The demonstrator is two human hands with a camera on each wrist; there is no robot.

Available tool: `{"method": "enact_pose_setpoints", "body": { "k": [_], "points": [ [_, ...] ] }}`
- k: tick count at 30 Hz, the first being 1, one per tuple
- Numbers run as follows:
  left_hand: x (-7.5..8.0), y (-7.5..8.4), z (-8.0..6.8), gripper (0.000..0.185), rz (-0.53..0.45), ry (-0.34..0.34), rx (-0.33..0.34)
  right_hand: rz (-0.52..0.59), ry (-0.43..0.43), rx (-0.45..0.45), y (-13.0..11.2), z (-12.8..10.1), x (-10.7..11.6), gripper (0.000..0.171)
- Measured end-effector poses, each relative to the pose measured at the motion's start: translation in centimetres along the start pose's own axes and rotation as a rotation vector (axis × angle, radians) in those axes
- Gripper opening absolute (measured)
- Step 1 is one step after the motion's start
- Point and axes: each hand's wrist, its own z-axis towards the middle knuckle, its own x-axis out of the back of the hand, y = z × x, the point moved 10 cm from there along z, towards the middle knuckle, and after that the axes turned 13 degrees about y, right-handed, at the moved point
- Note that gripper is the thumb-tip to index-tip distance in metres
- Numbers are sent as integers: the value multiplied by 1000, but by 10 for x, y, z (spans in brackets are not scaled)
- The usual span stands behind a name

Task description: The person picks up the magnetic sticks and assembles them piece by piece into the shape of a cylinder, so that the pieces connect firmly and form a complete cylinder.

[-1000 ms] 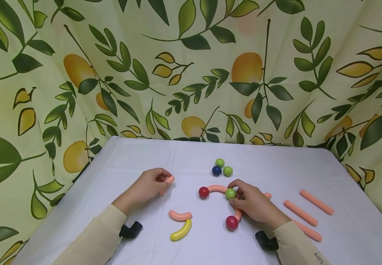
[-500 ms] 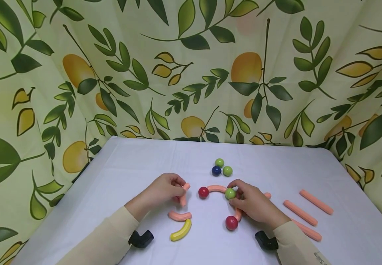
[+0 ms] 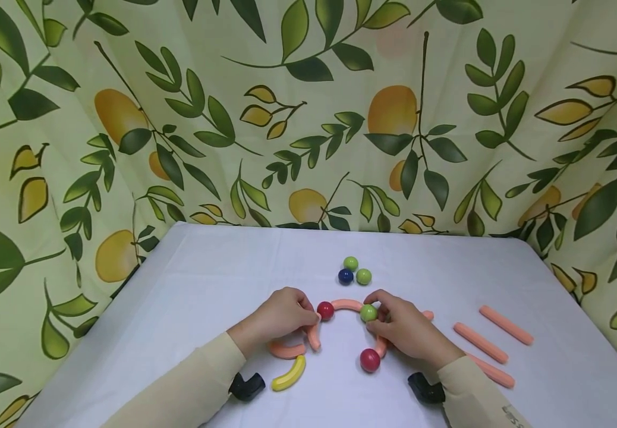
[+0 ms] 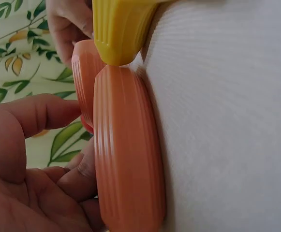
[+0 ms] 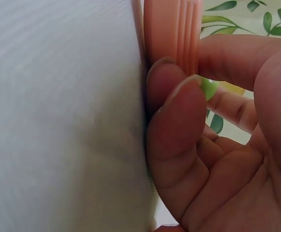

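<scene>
My left hand point(image 3: 306, 317) pinches a curved salmon piece point(image 3: 314, 337) whose upper end sits against a red ball point(image 3: 325, 310). A salmon arc point(image 3: 347, 304) runs from that ball to a green ball point(image 3: 368, 312), which my right hand point(image 3: 380, 309) pinches between thumb and fingers. Below the green ball, another curved salmon piece point(image 3: 380, 346) leads down to a second red ball point(image 3: 370, 359). The right wrist view shows fingertips point(image 5: 171, 92) on a ribbed salmon piece point(image 5: 174, 29) and the green ball point(image 5: 209, 88). A salmon curve point(image 4: 125, 159) fills the left wrist view.
A loose salmon curve point(image 3: 286, 351) and a yellow curve point(image 3: 289, 374) lie below my left hand. Two green balls point(image 3: 351, 263) and a blue ball point(image 3: 345, 276) cluster behind. Three straight salmon sticks point(image 3: 479, 343) lie at the right. A leaf-print curtain point(image 3: 308, 119) surrounds the white table point(image 3: 207, 267).
My left hand carried the curved salmon piece rightward across the table and brought its end to the red ball. My right hand stayed on the green ball.
</scene>
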Motion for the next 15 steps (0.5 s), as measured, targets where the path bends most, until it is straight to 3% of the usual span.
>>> {"method": "enact_pose_setpoints", "body": {
  "k": [9,15],
  "points": [
    [-3,1,-2,22,11,-6,37,-3,1,-10,0,1,-2,39],
    [-3,4,-4,25,15,-10,4,-11,5,9,-2,1,-1,43]
  ]
}}
